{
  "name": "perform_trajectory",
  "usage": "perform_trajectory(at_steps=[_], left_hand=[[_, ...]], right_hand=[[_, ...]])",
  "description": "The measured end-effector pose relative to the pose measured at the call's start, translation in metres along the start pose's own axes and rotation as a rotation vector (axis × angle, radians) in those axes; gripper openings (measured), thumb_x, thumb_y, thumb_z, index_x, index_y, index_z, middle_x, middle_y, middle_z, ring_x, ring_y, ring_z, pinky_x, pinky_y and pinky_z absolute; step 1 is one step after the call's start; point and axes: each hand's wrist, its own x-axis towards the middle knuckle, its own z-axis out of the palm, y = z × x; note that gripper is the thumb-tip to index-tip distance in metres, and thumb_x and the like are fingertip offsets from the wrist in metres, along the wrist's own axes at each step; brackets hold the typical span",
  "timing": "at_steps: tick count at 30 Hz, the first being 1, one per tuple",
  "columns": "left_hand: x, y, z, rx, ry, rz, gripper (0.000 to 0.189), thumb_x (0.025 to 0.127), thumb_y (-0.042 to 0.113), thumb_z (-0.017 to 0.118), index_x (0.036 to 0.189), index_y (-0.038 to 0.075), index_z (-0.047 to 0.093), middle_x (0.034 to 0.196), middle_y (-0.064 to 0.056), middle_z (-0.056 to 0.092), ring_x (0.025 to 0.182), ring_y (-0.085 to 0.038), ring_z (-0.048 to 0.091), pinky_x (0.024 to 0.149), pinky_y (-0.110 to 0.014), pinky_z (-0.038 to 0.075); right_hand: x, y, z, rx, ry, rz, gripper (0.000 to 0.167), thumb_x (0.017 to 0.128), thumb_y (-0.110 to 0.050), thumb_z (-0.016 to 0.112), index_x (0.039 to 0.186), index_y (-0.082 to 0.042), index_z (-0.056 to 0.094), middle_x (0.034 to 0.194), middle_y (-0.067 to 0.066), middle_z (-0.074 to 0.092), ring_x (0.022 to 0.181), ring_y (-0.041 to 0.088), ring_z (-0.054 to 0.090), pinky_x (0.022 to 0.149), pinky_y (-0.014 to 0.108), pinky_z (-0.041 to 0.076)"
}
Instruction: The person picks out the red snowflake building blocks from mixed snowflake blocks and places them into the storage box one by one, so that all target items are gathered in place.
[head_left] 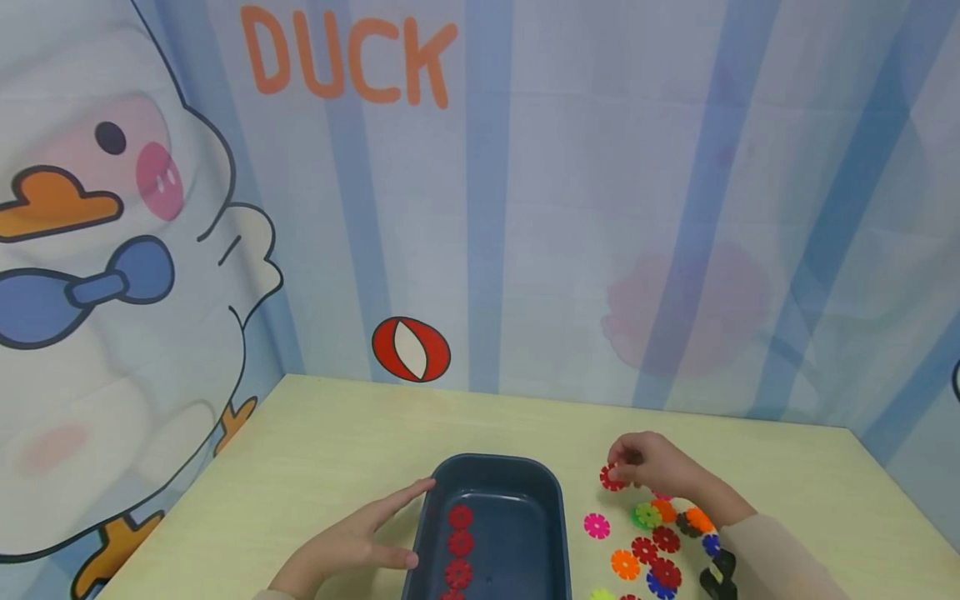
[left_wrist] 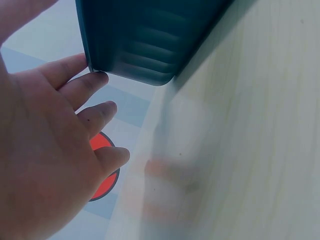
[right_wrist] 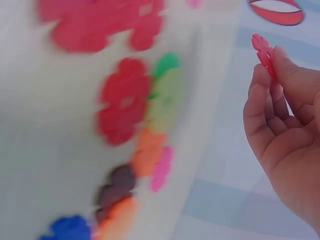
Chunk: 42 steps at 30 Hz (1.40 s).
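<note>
So the right hand [head_left: 651,463] has a red disc [head_left: 611,477] pinched between thumb and fingers, lower right of the head view. It's a thin edge hold, so a slack pinch could probably drop it onto the loose discs [head_left: 643,550] nearby. Left hand [head_left: 337,546], fingers spread, touches the dark blue tray [head_left: 492,477] at bottom centre; a careless nudge might jog the red row [head_left: 460,573] inside.

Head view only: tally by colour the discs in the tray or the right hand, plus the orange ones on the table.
Red discs in the tray: 4, lowest cut off
Red disc in the right hand: 1
Orange discs on the table: 3
Total: 8
</note>
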Motion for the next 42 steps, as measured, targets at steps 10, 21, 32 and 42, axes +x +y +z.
perform_trajectory(at_steps=[10, 21, 32, 42], left_hand=[[-0.001, 0.000, 0.000, 0.002, 0.000, -0.004, 0.080, 0.088, 0.040, 0.069, 0.153, 0.017, 0.028, 0.157, -0.015, 0.027, 0.142, -0.041, 0.021, 0.106, -0.069, 0.022], [0.000, -0.001, 0.000, -0.005, 0.001, -0.016, 0.079, 0.087, 0.040, 0.069, 0.153, 0.020, 0.029, 0.157, -0.014, 0.027, 0.143, -0.041, 0.021, 0.105, -0.070, 0.023], [0.001, -0.001, 0.000, -0.008, -0.008, -0.002, 0.078, 0.088, 0.039, 0.068, 0.153, 0.020, 0.029, 0.157, -0.012, 0.027, 0.143, -0.040, 0.020, 0.107, -0.070, 0.022], [0.000, 0.000, -0.001, 0.019, -0.006, 0.012, 0.078, 0.088, 0.039, 0.068, 0.153, 0.018, 0.028, 0.157, -0.012, 0.028, 0.142, -0.039, 0.020, 0.107, -0.068, 0.022]], right_hand=[[-0.002, -0.049, -0.002, 0.101, -0.062, -0.146, 0.013, 0.091, -0.013, 0.066, 0.095, -0.001, 0.062, 0.081, 0.005, 0.065, 0.067, 0.019, 0.060, 0.063, 0.029, 0.054], [-0.006, -0.087, 0.045, 0.242, -0.282, -0.205, 0.010, 0.090, -0.009, 0.066, 0.094, -0.001, 0.063, 0.079, 0.005, 0.066, 0.067, 0.010, 0.056, 0.063, 0.025, 0.053], [-0.007, -0.102, 0.085, 0.280, -0.443, -0.297, 0.010, 0.089, -0.009, 0.068, 0.092, 0.000, 0.065, 0.074, -0.001, 0.062, 0.064, -0.002, 0.051, 0.061, 0.015, 0.048], [-0.006, -0.111, 0.110, 0.243, -0.522, -0.300, 0.005, 0.088, -0.003, 0.067, 0.092, 0.001, 0.067, 0.073, -0.006, 0.061, 0.065, -0.004, 0.051, 0.065, 0.013, 0.049]])
